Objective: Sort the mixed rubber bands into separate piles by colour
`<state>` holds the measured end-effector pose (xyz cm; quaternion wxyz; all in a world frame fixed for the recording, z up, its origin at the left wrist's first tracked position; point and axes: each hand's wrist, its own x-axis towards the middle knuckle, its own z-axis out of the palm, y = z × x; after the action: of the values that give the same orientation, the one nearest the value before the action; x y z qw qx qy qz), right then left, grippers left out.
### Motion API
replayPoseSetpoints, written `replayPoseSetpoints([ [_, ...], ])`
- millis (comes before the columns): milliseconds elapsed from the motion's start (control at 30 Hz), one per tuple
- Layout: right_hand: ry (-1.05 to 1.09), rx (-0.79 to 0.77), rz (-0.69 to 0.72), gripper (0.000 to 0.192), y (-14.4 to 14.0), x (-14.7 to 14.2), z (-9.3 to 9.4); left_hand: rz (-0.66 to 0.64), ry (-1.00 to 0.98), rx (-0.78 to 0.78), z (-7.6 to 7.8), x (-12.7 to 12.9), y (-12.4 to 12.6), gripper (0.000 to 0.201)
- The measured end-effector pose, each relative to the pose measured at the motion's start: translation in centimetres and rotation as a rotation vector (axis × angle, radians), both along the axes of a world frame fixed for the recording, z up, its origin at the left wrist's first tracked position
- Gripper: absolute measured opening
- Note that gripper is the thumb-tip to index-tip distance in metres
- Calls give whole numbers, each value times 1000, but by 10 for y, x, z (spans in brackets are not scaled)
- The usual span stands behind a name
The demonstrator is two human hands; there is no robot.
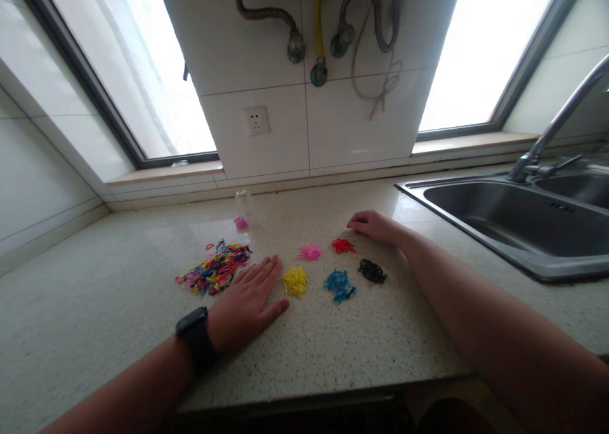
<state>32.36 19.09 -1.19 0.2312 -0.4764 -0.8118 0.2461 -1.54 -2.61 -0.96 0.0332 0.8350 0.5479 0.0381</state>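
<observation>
My left hand (252, 294) lies flat on the counter with its fingers stretched out, a dark watch on the wrist. Under its edge on the left spreads a pile of mixed-colour small rubber bands (214, 268). Just right of its fingertips is a yellow heap of bands (295, 282). Fingers curled and pressed together, my right hand (373, 226) rests beyond the red heap (343, 246); whatever is in its fingertips is too small to make out. Nearby sit a pink heap (309, 252), a blue heap (339, 285) and a black heap (372, 271).
A clear container (243, 202) stands behind the mixed pile, with a pink piece (240, 223) at its near side. On the right a steel sink (409, 196) with a tap (537, 148) is set into the speckled counter (328, 351). A wall socket (257, 120) is behind.
</observation>
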Motion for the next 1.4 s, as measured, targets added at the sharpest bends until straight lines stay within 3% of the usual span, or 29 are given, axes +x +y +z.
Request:
replayPoseSetpoints([
  [467, 14, 5, 18, 30, 5, 2, -5, -7, 3, 14, -3, -1, 1, 76],
  [1000, 32, -26, 9, 28, 0, 0, -1, 22, 20, -25, 3, 2, -1, 79],
  [1400, 7, -3, 15, 29, 5, 1, -4, 7, 28, -3, -3, -1, 1, 78],
])
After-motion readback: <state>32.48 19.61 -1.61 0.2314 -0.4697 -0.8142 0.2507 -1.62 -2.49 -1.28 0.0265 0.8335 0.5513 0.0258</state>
